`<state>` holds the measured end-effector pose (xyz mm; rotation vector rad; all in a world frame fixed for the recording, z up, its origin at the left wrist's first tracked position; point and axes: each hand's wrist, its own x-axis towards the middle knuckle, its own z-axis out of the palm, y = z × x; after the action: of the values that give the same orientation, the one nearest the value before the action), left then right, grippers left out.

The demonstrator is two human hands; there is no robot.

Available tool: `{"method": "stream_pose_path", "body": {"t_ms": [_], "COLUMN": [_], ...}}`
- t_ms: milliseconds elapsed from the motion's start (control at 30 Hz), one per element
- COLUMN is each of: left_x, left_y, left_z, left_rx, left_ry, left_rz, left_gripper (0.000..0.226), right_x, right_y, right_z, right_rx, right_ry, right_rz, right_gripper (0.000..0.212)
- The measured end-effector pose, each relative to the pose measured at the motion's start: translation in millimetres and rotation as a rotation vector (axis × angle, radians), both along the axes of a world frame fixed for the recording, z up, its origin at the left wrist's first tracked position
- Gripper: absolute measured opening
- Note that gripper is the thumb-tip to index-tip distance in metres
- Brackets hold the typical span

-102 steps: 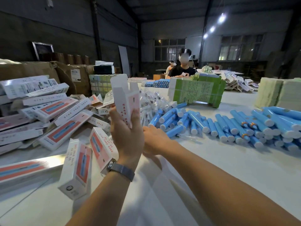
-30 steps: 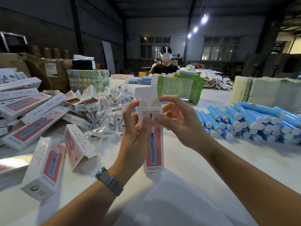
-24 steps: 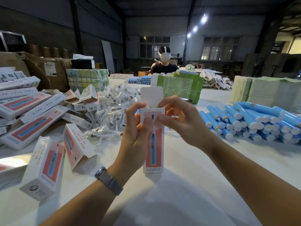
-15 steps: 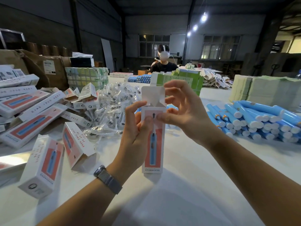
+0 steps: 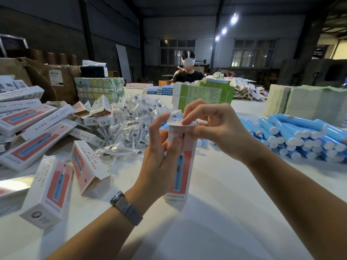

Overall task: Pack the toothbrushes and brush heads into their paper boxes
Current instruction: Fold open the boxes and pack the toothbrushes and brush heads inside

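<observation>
- Right hand (image 5: 216, 128) pinches the top flap (image 5: 181, 124), folded flat over the box mouth, directly beneath its fingertips.
- Left hand (image 5: 161, 158) grips the paper box (image 5: 181, 166), upright on the table (image 5: 216, 212), long axis vertical.
- Tucking goes straight down; the right hand is nearer.

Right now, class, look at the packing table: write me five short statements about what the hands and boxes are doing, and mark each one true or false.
1. The paper box in the hands stands upright on the table. True.
2. The left hand lies flat on the table. False: it holds the box's side.
3. The right hand folds the box's top flap down. True.
4. The blue toothbrush handles are piled left of the box. False: right.
5. The left wrist wears a watch. True.
</observation>
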<state>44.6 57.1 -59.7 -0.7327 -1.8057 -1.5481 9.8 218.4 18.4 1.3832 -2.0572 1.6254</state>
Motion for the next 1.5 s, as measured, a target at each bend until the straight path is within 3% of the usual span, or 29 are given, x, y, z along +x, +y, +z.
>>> {"method": "stream_pose_path", "body": {"t_ms": [167,333,633,867,1067,1500], "left_x": [-1.5,-0.8,-0.6,0.2,-0.7,-1.1], "left_y": [0.3,-0.4,-0.3,0.9,0.0,-2.7], "left_z": [-1.6,-0.8,-0.4,-0.2,-1.6,-1.9], "left_rx": [-0.030,-0.070,-0.027,-0.061,-0.078,-0.113], "left_ry": [0.042,0.090,0.014,0.065,0.070,0.095], "left_rz": [0.092,0.108,0.072,0.113,0.110,0.033], "left_gripper": [0.031,0.029,0.036,0.027,0.029,0.041], "right_x": [-0.2,-5.1,-2.4,3.5,4.0,8.3], "right_y": [-0.8,2.8,1.1,-0.3,-4.0,-5.3], "right_z": [1.9,4.8,3.6,10.2,6.6,11.9], "right_rx": [0.006,0.081,0.083,0.110,0.123,0.105], "right_ry": [0.005,-0.022,0.059,0.106,0.248,0.282], "right_rz": [-0.023,-0.058,-0.095,-0.099,-0.193,-0.254], "right_gripper": [0.001,0.018,0.014,0.015,0.012,0.008]}}
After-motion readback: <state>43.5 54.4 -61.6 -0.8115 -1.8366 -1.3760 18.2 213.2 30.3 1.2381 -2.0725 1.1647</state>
